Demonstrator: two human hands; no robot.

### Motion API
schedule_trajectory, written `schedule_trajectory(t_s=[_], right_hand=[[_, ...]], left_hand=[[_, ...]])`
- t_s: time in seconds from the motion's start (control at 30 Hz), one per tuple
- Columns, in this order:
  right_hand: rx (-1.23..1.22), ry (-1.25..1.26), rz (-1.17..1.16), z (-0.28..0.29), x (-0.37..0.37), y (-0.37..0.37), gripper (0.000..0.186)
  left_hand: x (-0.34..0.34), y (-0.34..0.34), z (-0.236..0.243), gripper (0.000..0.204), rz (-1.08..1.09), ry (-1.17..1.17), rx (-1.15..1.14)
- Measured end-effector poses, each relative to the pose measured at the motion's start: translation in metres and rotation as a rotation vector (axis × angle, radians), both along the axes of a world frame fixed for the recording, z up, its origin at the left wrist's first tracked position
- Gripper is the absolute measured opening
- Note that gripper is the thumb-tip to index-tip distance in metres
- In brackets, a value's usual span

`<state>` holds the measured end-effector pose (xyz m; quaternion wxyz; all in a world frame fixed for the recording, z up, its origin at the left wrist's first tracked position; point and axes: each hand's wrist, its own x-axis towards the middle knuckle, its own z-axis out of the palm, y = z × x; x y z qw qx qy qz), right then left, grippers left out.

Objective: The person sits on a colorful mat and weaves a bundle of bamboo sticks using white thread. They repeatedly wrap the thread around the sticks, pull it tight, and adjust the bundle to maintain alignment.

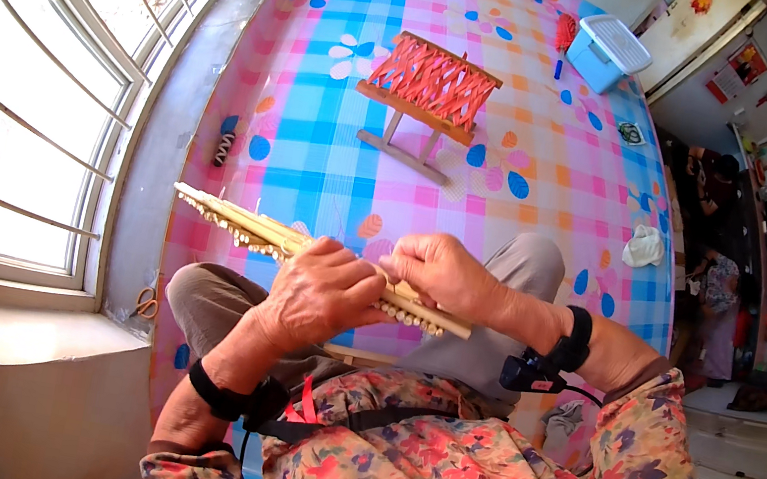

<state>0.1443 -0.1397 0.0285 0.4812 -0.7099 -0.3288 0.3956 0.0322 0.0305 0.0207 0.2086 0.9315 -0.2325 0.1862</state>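
Note:
Across my lap I hold a long, pale wooden strip-like piece point(245, 226) with small rounded knobs along its lower edge. Its left end points toward the window and its right end lies over my knee. My left hand point(321, 285) is wrapped round its middle. Close to the right end, my right hand point(444, 271) has its fingers pinched together just above the strip. Whatever is between those fingertips is too small or hidden to name. Beyond my hands stands a small wooden frame point(433, 87) wound with criss-crossing red-orange strips, on a grey T-shaped foot.
I sit on a bright checked, flowered sheet point(332, 181). A light blue lidded box point(603, 59) stands at the far right, a white cloth point(644, 247) nearer. Orange-handled scissors point(148, 304) lie by the windowsill at left. Two people point(721, 293) are at the right.

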Motion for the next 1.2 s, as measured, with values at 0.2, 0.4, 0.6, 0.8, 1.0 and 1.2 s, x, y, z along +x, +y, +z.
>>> schedule_trajectory(t_s=[0.2, 0.4, 0.6, 0.8, 1.0, 1.2], right_hand=[[-0.090, -0.178, 0.090, 0.009, -0.005, -0.001, 0.027], [0.020, -0.229, 0.084, -0.004, 0.017, 0.011, 0.026], [0.129, -0.073, -0.155, 0.020, 0.102, 0.002, 0.023], [-0.019, 0.111, 0.115, 0.004, 0.003, -0.006, 0.025], [-0.060, 0.045, 0.135, 0.005, -0.010, 0.000, 0.026], [-0.059, 0.008, 0.065, 0.008, -0.017, 0.002, 0.024]], left_hand=[[-0.008, -0.001, -0.002, 0.028, 0.013, 0.003, -0.043], [0.002, 0.000, 0.001, 0.025, 0.045, 0.046, -0.036], [-0.022, 0.005, -0.005, 0.027, 0.084, -0.047, -0.042], [-0.020, 0.006, -0.002, 0.030, 0.066, -0.036, -0.064], [-0.023, 0.004, -0.006, 0.029, 0.040, 0.004, -0.054], [-0.020, 0.001, -0.003, 0.028, 0.033, 0.006, -0.084]])
